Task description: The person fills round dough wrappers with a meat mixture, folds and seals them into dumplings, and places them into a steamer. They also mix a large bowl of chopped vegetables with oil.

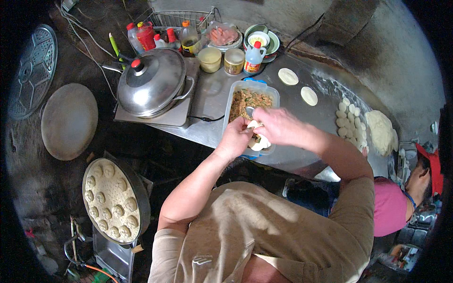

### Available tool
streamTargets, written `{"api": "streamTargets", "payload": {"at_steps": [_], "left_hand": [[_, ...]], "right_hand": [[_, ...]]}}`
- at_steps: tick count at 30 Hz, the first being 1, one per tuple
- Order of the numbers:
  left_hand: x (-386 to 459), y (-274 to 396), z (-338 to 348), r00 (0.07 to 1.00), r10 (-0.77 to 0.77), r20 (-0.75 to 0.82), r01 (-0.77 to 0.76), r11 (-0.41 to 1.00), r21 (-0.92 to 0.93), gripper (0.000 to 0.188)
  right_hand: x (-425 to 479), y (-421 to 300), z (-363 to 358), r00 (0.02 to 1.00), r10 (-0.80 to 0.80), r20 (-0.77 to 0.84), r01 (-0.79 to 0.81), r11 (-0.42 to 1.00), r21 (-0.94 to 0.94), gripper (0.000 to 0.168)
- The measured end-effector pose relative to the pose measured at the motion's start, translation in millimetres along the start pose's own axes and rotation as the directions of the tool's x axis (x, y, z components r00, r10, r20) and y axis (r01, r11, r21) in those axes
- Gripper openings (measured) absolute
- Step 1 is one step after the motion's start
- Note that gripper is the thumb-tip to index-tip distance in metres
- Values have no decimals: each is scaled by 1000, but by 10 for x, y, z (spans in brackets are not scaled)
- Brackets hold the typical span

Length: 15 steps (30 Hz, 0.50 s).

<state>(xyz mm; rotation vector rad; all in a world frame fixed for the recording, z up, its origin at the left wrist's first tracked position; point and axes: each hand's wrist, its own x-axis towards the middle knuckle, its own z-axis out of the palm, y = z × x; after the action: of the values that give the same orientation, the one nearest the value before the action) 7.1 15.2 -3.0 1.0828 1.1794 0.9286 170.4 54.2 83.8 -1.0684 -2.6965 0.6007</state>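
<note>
My left hand [235, 136] holds a round dough wrapper [261, 143] with filling on it. Fingers of my right hand [272, 124] pinch the wrapper's edge, and the same hand keeps a metal spoon [250, 111] whose bowl points away from me. Both hands are above the near half of a plastic container [277, 102] of chopped meat-and-greens filling [253, 96]. To the right of it, two flat dough rounds [288, 76] lie on the metal worktop [216, 85]. Farther right are several small dough pieces [350, 122] beside a large dough lump [381, 131].
A lidded wok [152, 83] stands on a cooktop [182, 118] at the left. Bottles [189, 37], jars [234, 61] and stacked bowls [272, 42] line the back. At lower left, filled buns [118, 210] sit in a round steamer [143, 198]. A co-worker [389, 208] is at the right.
</note>
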Motion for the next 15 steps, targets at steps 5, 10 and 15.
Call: {"api": "streamTargets", "payload": {"at_steps": [5,10,15], "left_hand": [[-5,150,22,982,-187,28,173,828,-534,16],[-77,-111,42,966,-221,134,258,809,-529,22],[31,-30,-16,992,-111,52,118,978,-174,27]], "right_hand": [[44,233,65,993,82,79,-86,995,44,26],[-54,207,284,994,-50,92,61,991,-119,26],[86,219,118,1000,-5,-31,4,1000,-8,29]]}}
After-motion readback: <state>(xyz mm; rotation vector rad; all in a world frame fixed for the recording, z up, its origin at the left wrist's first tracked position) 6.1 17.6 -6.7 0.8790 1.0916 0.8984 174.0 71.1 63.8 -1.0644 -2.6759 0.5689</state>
